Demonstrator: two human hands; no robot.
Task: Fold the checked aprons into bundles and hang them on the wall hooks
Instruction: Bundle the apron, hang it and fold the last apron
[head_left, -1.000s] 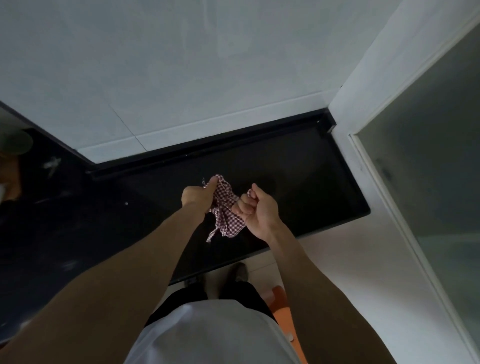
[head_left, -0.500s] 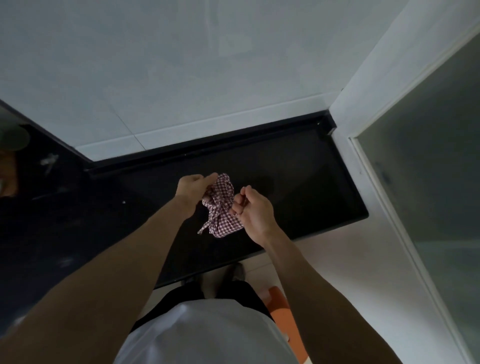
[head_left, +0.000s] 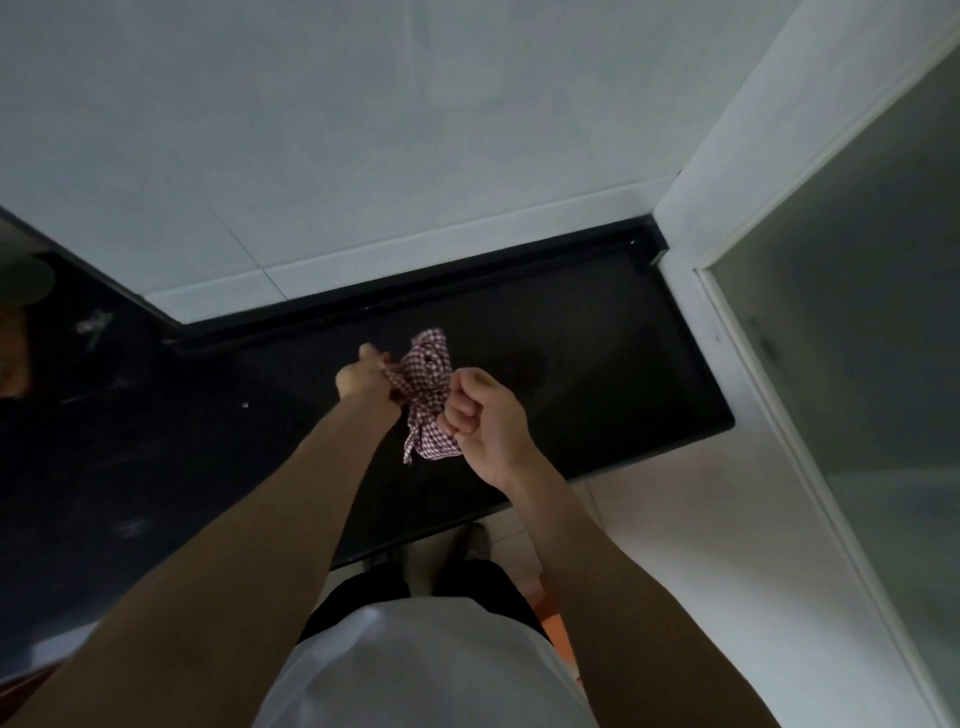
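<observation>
Head view is dim, so small parts are hard to make out. At the far left edge, a round pale thing (head_left: 23, 278) and a brownish shape under it are cut off and cannot be named. A small shiny bit (head_left: 94, 323) on the dark side is too blurry to tell.

A black counter (head_left: 597, 374) is seen in the middle, with a white tiled wall (head_left: 363, 130) behind it. To the right, a white frame (head_left: 748, 332) and a cloudy glass panel (head_left: 872, 312) are seen. An orange thing (head_left: 553, 623) low down is mostly hidden by the right arm.

The left hand (head_left: 363, 375) is held out over the counter. Its fingers are curled and one edge of the checked apron (head_left: 428, 395) is gripped by them; the fingertips are hidden by the cloth. The apron is bunched into a small red and white bundle, held up in the air between the two hands, above the counter and not touching it. A loose tail of cloth hangs down below. The right hand (head_left: 483, 415) is made into a fist beside the bundle, and the cloth's right side is pinched in it. Both arms are stretched forward from a white shirt (head_left: 415, 670).
</observation>
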